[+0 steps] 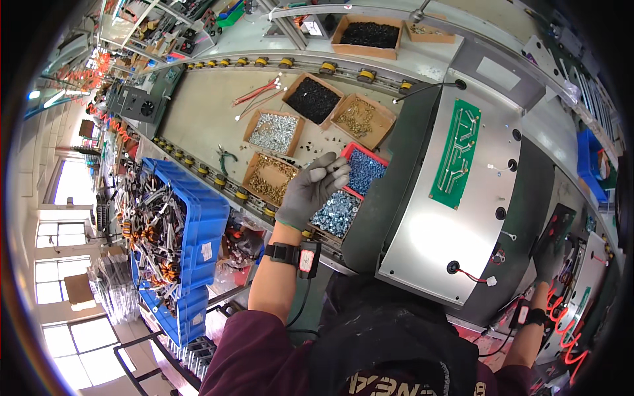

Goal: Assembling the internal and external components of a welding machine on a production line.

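The left hand (312, 188), in a grey knit glove, hovers over a red tray of shiny silver screws (353, 188), fingertips pinched together; whether a screw sits between them cannot be told. The right hand (549, 254), gloved too, lies flat on the dark right edge of a brushed metal panel (422, 218), gripping nothing. A green circuit board (456, 153) lies on the panel. Cardboard boxes of brass screws (269, 179) and black screws (312, 99) stand beyond the tray; a blue plastic crate (198, 224) of coiled parts sits at the bench's left edge.

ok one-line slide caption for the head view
Gloved left hand pinched over the red tray of silver screws; right hand steadies the metal chassis.
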Demonstrator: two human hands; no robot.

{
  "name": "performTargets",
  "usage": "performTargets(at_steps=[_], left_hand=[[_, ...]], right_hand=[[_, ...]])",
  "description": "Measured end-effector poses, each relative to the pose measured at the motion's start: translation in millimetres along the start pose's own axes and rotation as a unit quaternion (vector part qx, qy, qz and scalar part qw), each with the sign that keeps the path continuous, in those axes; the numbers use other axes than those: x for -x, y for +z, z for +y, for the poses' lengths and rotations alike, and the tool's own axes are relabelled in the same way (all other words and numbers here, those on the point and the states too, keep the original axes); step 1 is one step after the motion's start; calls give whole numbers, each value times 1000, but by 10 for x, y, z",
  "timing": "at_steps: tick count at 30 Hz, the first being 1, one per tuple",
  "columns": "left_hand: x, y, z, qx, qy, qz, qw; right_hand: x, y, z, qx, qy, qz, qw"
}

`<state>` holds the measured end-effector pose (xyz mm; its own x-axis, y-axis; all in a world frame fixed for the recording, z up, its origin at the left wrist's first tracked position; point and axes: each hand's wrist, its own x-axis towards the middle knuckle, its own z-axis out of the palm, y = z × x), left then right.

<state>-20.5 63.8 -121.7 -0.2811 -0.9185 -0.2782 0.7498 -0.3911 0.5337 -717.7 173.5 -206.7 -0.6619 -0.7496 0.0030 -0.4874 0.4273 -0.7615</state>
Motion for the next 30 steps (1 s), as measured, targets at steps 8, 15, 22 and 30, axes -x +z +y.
performTargets(at_steps=[8, 15, 22, 30], left_hand=[[-47, 940, 42, -138, -160, -105, 972], [480, 2090, -605, -410, -152, -335, 835], [505, 1916, -505, -434, 24, -319, 842], [591, 1549, -390, -594, -115, -306, 735]], right_hand=[[1669, -757, -2171, -497, 63, -9, 866], [2678, 327, -3364, -677, 17, -139, 722], [2664, 192, -2969, -361, -156, -156, 906], [2537, -574, -880, 38, 16, 64, 997]])
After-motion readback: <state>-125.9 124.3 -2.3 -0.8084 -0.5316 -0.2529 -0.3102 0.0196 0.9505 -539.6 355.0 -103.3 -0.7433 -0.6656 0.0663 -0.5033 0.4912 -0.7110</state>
